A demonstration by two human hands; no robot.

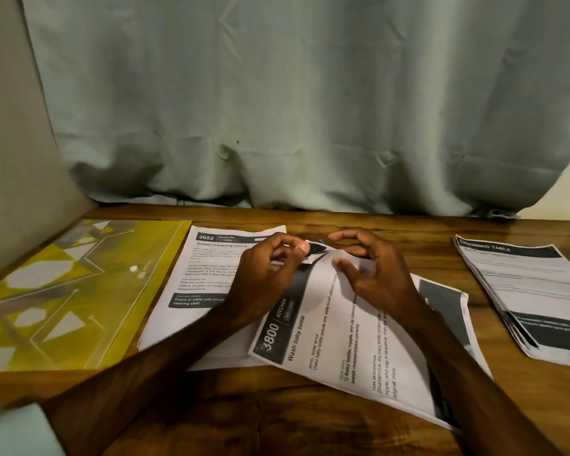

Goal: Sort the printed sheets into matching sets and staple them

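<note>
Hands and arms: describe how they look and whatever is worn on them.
The left hand and right hand are bare: no gloves, rings, watch or bracelet show. Both forearms are uncovered too, with no sleeve in sight down to the picture's lower edge. No markings or tattoos are visible.

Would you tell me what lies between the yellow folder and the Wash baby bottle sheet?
In the head view, the Screen Cleaning Check sheet lies flat between the yellow folder and the Wash baby bottle sheet.
</note>
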